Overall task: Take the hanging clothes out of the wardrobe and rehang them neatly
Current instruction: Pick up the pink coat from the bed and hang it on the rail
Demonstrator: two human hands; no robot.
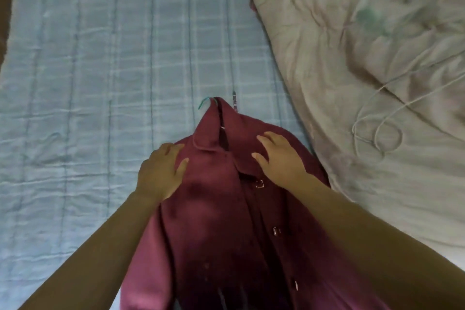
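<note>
While flat on plaid bedsheet (88,58) beside quilt (352,58), coat (214,221) runs near-to-far, collar far; left hand (161,171), right hand (279,156) press open-palmed.

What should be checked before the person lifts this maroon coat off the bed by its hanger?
1. Hanger hook sticks out above the collar: ok.
2. Coat lies front-up on the sheet: ok.
3. Left hand and right hand rest open on the shoulders, gripping nothing: ok.
4. Hanger seated in both shoulders: cannot tell, hidden.
5. Front buttons fastened: cannot tell.
6. White cable on the duvet lies apart from the coat: ok.
</note>
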